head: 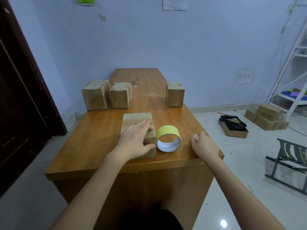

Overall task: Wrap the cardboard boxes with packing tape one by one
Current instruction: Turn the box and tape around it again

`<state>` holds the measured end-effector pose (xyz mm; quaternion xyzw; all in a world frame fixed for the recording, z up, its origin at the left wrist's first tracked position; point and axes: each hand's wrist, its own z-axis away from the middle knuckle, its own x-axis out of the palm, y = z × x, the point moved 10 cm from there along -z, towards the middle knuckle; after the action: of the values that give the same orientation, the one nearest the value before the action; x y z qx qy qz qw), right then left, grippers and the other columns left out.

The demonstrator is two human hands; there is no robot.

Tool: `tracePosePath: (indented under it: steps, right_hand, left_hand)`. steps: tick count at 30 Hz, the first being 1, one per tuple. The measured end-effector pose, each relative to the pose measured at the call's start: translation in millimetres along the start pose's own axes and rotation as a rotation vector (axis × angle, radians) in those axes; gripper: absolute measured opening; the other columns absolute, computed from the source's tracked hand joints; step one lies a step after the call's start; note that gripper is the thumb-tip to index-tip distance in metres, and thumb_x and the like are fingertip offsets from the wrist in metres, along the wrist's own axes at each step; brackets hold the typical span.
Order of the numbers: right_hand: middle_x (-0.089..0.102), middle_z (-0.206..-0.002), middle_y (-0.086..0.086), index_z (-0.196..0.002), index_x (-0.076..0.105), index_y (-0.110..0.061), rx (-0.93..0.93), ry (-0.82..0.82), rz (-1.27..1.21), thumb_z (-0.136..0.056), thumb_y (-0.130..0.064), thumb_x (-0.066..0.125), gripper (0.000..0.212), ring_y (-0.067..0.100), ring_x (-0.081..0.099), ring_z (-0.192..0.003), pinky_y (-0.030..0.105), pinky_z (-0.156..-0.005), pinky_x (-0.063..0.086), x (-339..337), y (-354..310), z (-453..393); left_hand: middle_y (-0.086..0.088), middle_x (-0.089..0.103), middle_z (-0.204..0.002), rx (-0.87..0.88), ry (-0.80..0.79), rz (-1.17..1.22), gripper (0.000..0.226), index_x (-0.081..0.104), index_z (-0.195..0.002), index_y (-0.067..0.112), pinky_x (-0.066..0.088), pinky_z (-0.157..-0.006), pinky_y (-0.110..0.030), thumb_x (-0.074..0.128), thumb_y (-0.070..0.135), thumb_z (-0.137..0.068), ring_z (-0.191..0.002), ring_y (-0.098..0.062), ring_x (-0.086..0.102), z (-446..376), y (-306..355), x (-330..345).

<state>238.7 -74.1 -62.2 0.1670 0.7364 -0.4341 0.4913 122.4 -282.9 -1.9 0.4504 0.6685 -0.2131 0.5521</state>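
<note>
Two hands working: left hand [134, 141] lies flat, fingers straight, pressing the near brown cardboard box [139, 130]; right hand [203, 143] loosely curled, empty, at 3 o'clock of the yellow tape roll [168, 138]. Three boxes wait at 12 o'clock; this wrap looks unstarted.

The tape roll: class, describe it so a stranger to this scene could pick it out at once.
Start at the wooden table. Near its front edge lies a cardboard box under the left hand. Just to that box's right stands the tape roll, the only round, yellow thing among brown boxes.
</note>
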Motion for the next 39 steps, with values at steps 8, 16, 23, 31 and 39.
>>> tracePosePath:
  steps: [8, 16, 23, 31, 39]
  right_hand:
    - [0.042, -0.056, -0.001, -0.073, 0.046, -0.010, -0.046, 0.082, 0.332, -0.101, -0.031, 0.029, 0.039, 0.019, 0.043, -0.053, 0.025, -0.049, 0.025, 1.1, -4.4, -3.5]
    - [0.059, -0.078, 0.005, -0.081, 0.048, -0.010, -0.272, 0.286, 0.259, -0.100, -0.037, 0.034, 0.036, 0.020, 0.044, -0.066, 0.029, -0.054, 0.029, -41.6, -58.3, 0.1]
    - [0.062, -0.121, 0.005, -0.126, 0.060, -0.014, -0.615, -0.379, 0.063, -0.091, -0.030, 0.048, 0.040, 0.023, 0.056, -0.113, 0.037, -0.093, 0.047, 7.8, -150.5, 7.4]
    - [0.053, -0.068, 0.003, -0.094, 0.070, 0.000, -0.579, -0.605, 0.056, -0.084, -0.034, 0.058, 0.038, 0.016, 0.046, -0.061, 0.029, -0.059, 0.041, 20.0, -153.9, -0.5]
    - [0.065, -0.104, 0.004, -0.104, 0.067, -0.010, -0.560, -0.729, 0.237, -0.087, -0.045, 0.055, 0.040, 0.022, 0.059, -0.098, 0.036, -0.088, 0.050, 29.1, -164.7, -3.9]
  left_hand:
    - [0.008, 0.028, -0.152, 0.017, 0.011, -0.015, 0.068, 0.035, -0.138, 0.025, 0.026, -0.109, -0.035, 0.064, 0.050, -0.081, -0.140, -0.012, 0.021, -0.1, 0.9, -0.3]
    - [0.008, 0.029, -0.151, 0.050, 0.042, -0.034, 0.066, 0.036, -0.136, 0.026, 0.024, -0.110, -0.032, 0.063, 0.049, -0.081, -0.140, -0.011, 0.021, 0.5, 3.1, -1.5]
    - [0.004, 0.027, -0.153, 0.061, 0.057, -0.041, 0.078, 0.023, -0.145, 0.026, 0.023, -0.110, -0.033, 0.061, 0.051, -0.082, -0.139, -0.015, 0.023, 2.3, 4.4, -3.7]
    - [0.009, 0.022, -0.154, 0.117, 0.066, -0.084, 0.075, 0.029, -0.145, 0.024, 0.014, -0.112, -0.026, 0.055, 0.058, -0.083, -0.141, -0.007, 0.016, 0.1, 7.0, -0.2]
    - [0.010, 0.027, -0.152, 0.112, 0.091, -0.054, 0.077, 0.032, -0.144, 0.025, 0.018, -0.111, -0.026, 0.060, 0.057, -0.080, -0.139, -0.005, 0.021, 2.0, 7.3, -3.3]
